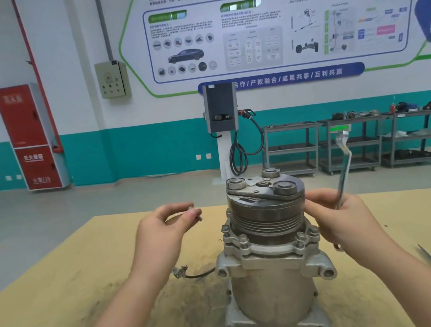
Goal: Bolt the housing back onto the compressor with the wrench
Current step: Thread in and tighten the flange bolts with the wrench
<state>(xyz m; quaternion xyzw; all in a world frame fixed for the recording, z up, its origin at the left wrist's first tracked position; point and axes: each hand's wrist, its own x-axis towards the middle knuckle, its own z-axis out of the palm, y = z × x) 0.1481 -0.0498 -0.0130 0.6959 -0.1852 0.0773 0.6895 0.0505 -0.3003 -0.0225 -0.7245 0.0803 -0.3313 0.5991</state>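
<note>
Left hand [162, 228] pinches bolt [197, 215] | right hand [344, 217] grips wrench [343, 167] | compressor [269, 250] upright between hands

The compressor [269, 257] is standing upright on the tan table [64, 294]. The left hand [163, 230] is pinching a small bolt [197, 215] beside it, while the right hand [344, 217] is gripping a wrench [343, 167], its handle pointing upward.
</note>
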